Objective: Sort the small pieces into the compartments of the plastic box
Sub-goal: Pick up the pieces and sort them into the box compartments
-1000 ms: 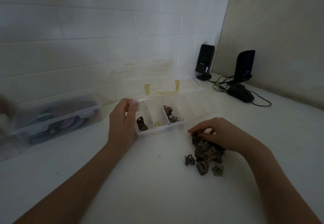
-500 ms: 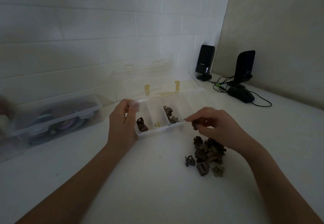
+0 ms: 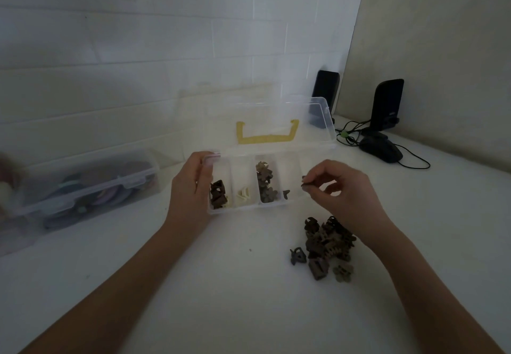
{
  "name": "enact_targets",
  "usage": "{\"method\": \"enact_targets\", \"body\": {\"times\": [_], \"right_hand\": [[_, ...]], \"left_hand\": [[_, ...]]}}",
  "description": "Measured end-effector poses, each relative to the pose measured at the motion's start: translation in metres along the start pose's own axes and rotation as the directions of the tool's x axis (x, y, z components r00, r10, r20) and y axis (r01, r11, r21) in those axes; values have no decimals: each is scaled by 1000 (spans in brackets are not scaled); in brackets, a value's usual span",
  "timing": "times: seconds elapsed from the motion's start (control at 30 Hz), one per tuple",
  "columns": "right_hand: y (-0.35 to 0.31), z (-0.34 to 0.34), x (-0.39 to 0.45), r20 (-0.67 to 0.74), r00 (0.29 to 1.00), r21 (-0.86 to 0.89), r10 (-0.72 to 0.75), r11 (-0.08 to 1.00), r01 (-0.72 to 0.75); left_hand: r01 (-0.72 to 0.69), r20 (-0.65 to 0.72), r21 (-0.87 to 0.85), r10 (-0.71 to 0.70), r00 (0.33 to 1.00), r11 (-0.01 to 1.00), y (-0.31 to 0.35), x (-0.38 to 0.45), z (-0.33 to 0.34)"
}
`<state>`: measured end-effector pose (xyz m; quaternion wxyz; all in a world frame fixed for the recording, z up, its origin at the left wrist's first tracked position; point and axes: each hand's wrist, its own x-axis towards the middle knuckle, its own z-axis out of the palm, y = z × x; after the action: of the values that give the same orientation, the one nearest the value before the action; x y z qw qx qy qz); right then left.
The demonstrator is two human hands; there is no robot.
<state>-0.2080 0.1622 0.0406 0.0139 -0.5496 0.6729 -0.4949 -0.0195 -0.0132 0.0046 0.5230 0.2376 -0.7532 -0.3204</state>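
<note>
A clear plastic box [image 3: 235, 210] stands open on the white table, its lid with a yellow handle [image 3: 265, 137] leaning back. My left hand [image 3: 188, 187] grips the box's left end. From the left, its compartments hold dark brown clips [image 3: 218, 196], cream pieces [image 3: 243, 196], tan flower clips [image 3: 265, 184] and one small dark piece [image 3: 286, 194]. My right hand [image 3: 348, 190] hovers over the box's right end, thumb and forefinger pinched together. Something dark shows at the fingertips, and I cannot tell whether it is a piece. A pile of small brown clips [image 3: 326, 243] lies below that hand.
A lidded clear storage bin [image 3: 91, 187] with coloured items sits at the left against the brick wall. Two black speakers [image 3: 325, 96] [image 3: 387, 104], a black mouse [image 3: 383, 150] and cables occupy the back right corner.
My right hand lifted a dark piece off the pile and carried it up to the box. A small dark piece now lies in the fourth compartment. The left hand stayed on the box.
</note>
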Motion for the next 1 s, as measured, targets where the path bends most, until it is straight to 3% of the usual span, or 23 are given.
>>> {"method": "enact_targets", "body": {"times": [0.63, 1.0], "right_hand": [[-2, 15, -5, 123, 986, 44, -115, 993, 111], [5, -3, 2, -161, 987, -35, 0, 999, -6]], "left_hand": [[-16, -1, 23, 16, 1000, 1000, 2, -4, 3], [-37, 15, 33, 36, 999, 999, 1, -2, 2]]}}
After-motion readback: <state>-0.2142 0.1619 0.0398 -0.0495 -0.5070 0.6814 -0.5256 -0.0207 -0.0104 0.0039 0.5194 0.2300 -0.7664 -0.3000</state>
